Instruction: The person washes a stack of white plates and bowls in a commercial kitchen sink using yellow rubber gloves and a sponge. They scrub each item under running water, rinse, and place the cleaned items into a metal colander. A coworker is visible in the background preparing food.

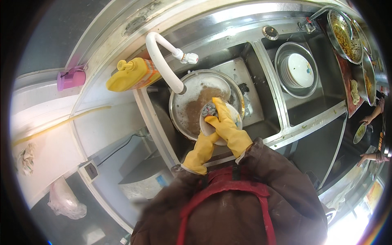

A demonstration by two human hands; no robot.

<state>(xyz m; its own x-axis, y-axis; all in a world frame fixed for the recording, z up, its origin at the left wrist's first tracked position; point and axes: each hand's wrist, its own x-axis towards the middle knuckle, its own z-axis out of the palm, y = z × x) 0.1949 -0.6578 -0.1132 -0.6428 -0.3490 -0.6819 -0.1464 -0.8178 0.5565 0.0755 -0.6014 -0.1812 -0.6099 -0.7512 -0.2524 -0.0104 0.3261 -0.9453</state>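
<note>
My left hand, in a yellow rubber glove, grips the near edge of a white plate tilted over a large metal basin. My right hand, gloved alike, presses a metal scouring pad against the plate's left part. The metal basin stands in the left sink compartment and holds brownish, foamy water. Another round dish lies partly in that water. Above the basin curves a white faucet. The fingers of my left hand are largely hidden by the plate.
A yellow bottle with a pump stands left of the faucet. In the right sink compartment, a metal bowl holds stacked white plates. Metal colanders with food stand at the far right, where another person's hands hold a small dish.
</note>
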